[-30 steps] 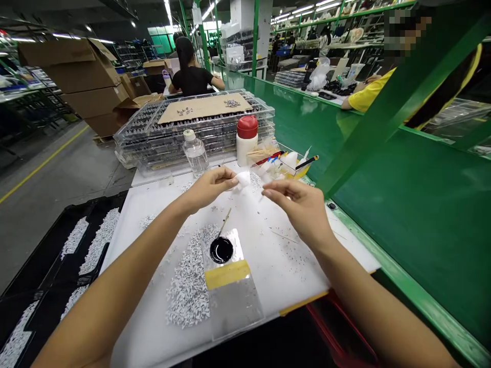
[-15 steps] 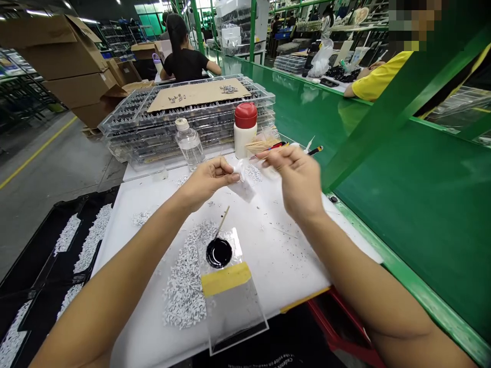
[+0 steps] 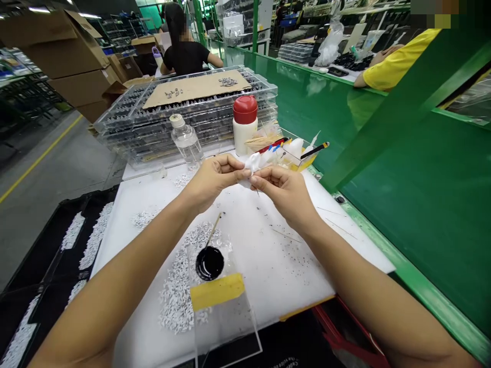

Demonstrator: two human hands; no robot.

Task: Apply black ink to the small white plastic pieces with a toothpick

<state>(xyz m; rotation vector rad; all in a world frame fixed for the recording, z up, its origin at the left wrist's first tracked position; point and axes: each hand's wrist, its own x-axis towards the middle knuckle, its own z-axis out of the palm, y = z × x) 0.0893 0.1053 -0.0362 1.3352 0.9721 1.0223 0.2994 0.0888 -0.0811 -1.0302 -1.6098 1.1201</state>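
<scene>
My left hand (image 3: pixel 213 180) and my right hand (image 3: pixel 282 190) meet above the white board (image 3: pixel 268 255), both pinched on a small white wad (image 3: pixel 253 162) of cloth or tissue. A thin stick seems to point down from my right fingers. Below them lies a pile of small white parts (image 3: pixel 180 286). Beside the pile, a clear plate with yellow tape (image 3: pixel 217 291) carries a blob of black ink (image 3: pixel 209 263) with a wooden stick (image 3: pixel 213 231) resting in it.
Behind the hands stand a clear bottle (image 3: pixel 186 140), a red-capped white bottle (image 3: pixel 245 125), a small tray of sticks and pens (image 3: pixel 291 151) and stacked clear trays (image 3: pixel 184 115). A green conveyor (image 3: pixel 383 168) runs on the right. Two other people work further off.
My right hand came back from the tray of sticks and closed in on the white wad in my left hand. The view tilted slightly.
</scene>
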